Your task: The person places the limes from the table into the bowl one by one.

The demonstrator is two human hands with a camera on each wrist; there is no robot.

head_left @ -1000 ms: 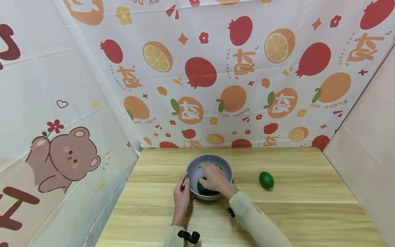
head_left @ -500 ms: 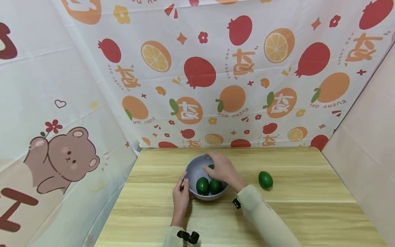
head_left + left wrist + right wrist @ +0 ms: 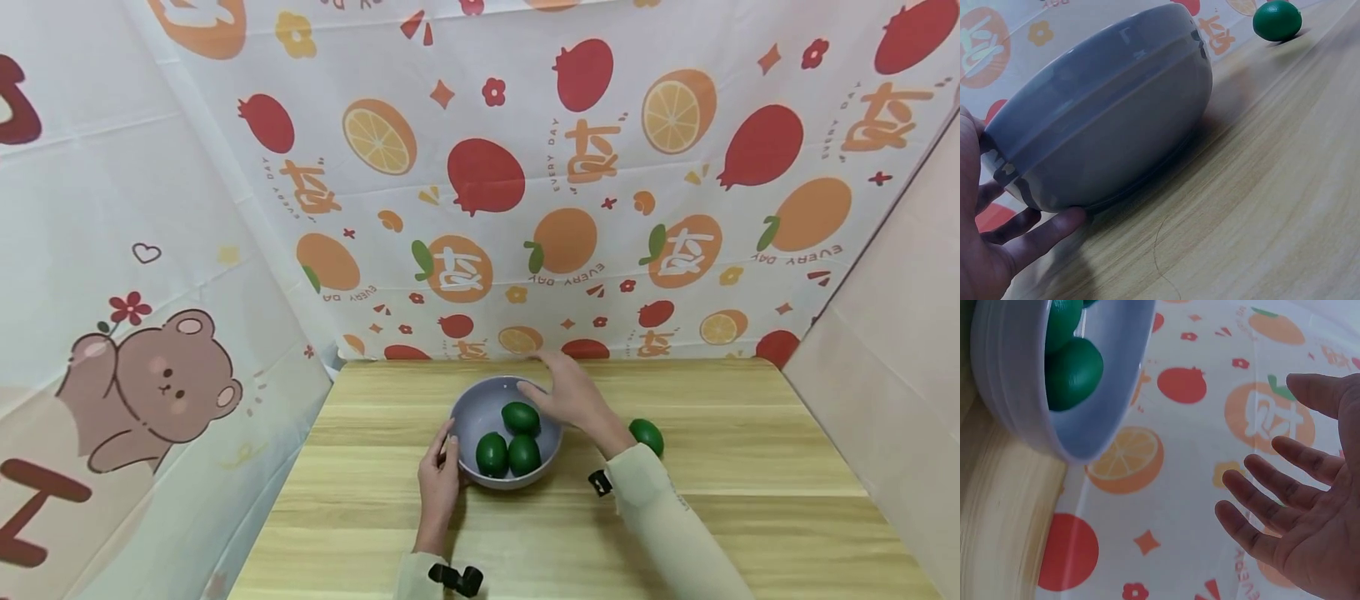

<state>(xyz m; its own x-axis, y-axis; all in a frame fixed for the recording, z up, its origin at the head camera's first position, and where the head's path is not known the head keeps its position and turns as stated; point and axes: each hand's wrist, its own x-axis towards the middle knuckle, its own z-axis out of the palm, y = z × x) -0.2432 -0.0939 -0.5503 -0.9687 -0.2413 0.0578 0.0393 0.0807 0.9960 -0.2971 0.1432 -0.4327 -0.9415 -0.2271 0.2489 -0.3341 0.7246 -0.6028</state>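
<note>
A grey-purple bowl point(image 3: 472, 412) stands on the wooden table with three green limes in it: one lime point(image 3: 521, 418) towards the back, a second lime point(image 3: 492, 454) and a third lime point(image 3: 524, 455) at the front. My left hand point(image 3: 438, 479) touches the bowl's left side from outside, fingers nearly straight; in the left wrist view they lie against the outer wall of the bowl point(image 3: 1122, 119). Over the bowl's right back rim hovers my right hand point(image 3: 570, 392). Its spread fingers hold nothing in the right wrist view. Another lime point(image 3: 647, 433) lies on the table, partly behind my right forearm.
Beyond the table's back edge hangs a white fruit-print cloth point(image 3: 510, 233). A bear-print cloth point(image 3: 270, 417) covers the left side, and a plain pale sheet point(image 3: 885, 367) the right. The wooden tabletop point(image 3: 352, 467) extends on both sides of the bowl.
My right hand has risen out of the bowl and moved right and back, uncovering the limes inside. My left hand stays at the bowl's side.
</note>
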